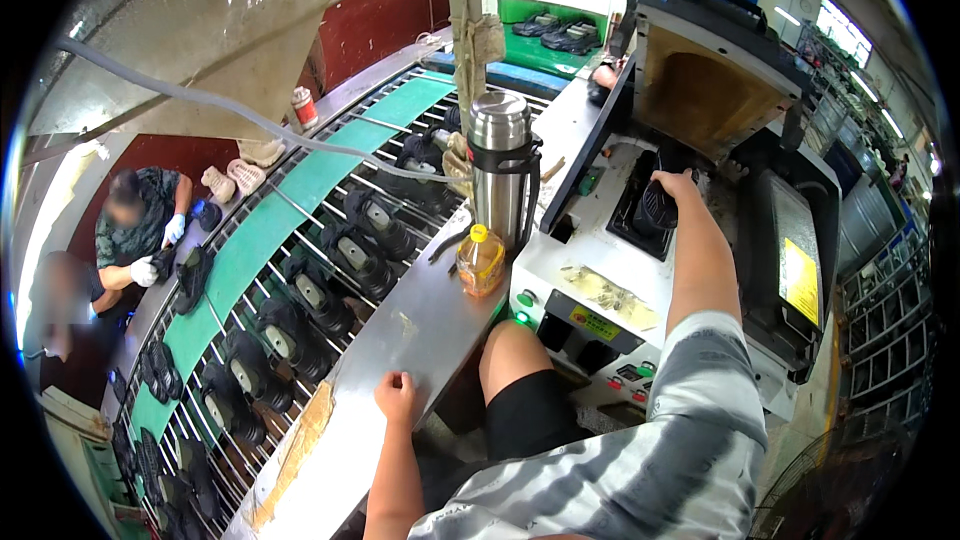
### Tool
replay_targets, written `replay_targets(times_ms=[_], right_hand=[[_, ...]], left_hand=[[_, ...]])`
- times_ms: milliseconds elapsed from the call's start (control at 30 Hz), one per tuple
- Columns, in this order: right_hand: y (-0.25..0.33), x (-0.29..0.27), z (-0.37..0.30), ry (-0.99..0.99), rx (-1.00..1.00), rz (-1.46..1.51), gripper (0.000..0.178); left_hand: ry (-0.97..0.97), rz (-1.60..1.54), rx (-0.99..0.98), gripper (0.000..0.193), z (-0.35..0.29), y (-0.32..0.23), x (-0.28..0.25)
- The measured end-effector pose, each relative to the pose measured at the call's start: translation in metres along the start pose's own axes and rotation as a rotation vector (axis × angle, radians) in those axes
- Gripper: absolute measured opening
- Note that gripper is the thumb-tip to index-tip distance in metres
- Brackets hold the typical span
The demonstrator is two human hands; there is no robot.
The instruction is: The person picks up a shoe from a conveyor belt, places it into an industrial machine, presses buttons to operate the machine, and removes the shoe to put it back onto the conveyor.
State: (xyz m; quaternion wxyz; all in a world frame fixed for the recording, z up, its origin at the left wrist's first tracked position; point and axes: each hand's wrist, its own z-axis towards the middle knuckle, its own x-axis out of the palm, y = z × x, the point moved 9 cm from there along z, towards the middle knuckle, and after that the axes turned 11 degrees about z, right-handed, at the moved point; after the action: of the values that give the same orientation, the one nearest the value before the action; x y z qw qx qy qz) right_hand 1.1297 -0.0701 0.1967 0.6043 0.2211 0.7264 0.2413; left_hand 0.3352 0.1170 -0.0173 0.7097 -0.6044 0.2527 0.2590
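Note:
My right hand [678, 185] reaches into the open white machine [610, 195] and grips a black shoe [655, 210], its ridged sole facing up. The shoe stands in the machine's dark recess [625, 225]; my fingers hide part of it. Above it the machine's hinged lid [705, 95] is raised. My left hand [397, 397] lies loosely closed at the edge of the metal bench [405, 335], with nothing visible in it.
A steel thermos [500, 165] and a bottle of yellow liquid [480, 262] stand on the bench. Left of it, a roller conveyor with a green belt [290, 198] carries black shoes [315, 295]. Across it, two people [140, 215] work, one in white gloves. A post [467, 20] rises beyond the thermos.

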Motion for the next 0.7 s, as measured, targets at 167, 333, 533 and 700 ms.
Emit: replay_targets(times_ms=[167,333,533,700], right_hand=[[0.026,-0.004,-0.079,-0.007,-0.118,-0.125,0.096],[0.002,-0.021,-0.151,-0.132,-0.334,-0.146,0.071],[-0.127,-0.013,-0.290,-0.014,-0.799,0.212,0.044],[-0.220,-0.074,-0.381,-0.114,-0.888,0.392,0.014]], left_hand=[[0.006,-0.126,-0.005,0.019,0.002,0.025,-0.003],[0.055,-0.266,-0.069,0.016,0.007,0.019,0.011],[0.567,-0.828,-0.426,0.054,-0.036,-0.083,0.140],[0.769,-1.142,-0.243,0.072,-0.044,-0.226,0.202]])
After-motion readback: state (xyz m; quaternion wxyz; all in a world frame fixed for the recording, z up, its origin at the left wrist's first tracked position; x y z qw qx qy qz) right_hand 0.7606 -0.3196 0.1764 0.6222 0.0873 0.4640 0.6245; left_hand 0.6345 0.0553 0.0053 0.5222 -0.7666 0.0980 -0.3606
